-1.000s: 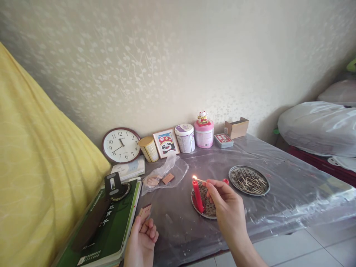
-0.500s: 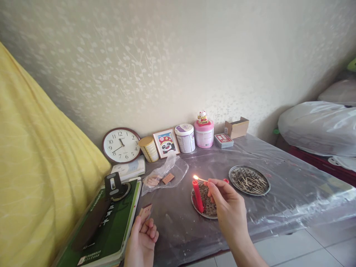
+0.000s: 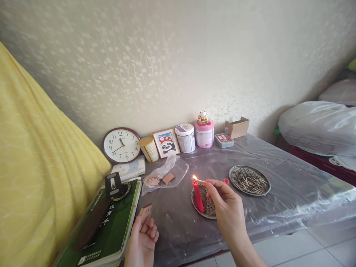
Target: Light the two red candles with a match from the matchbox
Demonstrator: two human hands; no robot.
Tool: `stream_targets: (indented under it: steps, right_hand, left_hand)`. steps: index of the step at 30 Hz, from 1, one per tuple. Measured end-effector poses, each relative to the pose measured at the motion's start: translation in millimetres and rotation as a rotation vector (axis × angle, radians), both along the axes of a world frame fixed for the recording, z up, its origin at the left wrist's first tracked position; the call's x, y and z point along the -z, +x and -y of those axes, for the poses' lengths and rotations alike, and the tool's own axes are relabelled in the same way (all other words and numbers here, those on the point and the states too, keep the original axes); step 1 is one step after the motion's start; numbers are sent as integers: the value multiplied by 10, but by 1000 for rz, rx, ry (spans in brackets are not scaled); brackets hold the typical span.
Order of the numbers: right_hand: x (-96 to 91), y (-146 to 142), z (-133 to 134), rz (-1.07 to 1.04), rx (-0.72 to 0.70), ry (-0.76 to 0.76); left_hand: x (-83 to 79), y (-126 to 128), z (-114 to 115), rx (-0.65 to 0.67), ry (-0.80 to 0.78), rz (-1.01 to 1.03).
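Red candle [image 3: 198, 197], match flame [image 3: 194, 177] right at its top

Candle's standing on the nearer round plate [image 3: 210, 212], and the right hand [image 3: 229, 205] is pinching the burning matchstick [image 3: 201, 181]. Left hand [image 3: 143, 237] is gripping a matchbox [image 3: 146, 212]. Another plate [image 3: 268, 185] with loose matchsticks [image 3: 251, 184] is sitting further right on the table [image 3: 178, 218].

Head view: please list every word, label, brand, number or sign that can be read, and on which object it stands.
Round clock: "12, 1, 2, 3, 4, 5, 6, 7, 8, 9, 10, 11"; brand too small.
Green book: white characters, not clear enough to read.
Matchbox in the left hand: marks too small.
Second matchbox: marks too small.
Framed picture, yellow can, white can, pink can, flat box: print too small or blurred.
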State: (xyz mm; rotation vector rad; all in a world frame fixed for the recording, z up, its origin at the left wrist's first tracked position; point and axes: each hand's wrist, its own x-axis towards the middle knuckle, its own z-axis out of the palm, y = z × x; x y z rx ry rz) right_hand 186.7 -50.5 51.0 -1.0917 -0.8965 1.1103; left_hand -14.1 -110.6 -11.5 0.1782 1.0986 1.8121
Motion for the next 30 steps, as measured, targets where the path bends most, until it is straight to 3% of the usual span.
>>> stream_targets:
  steps: [18, 30]
  right_hand:
    - [-48, 42, 22, -3, 54, 34]
    - [18, 608, -131, 114, 266, 20]
  left_hand:
    - [62, -50, 4, 0, -5, 29]
    - [61, -24, -10, -14, -37, -5]
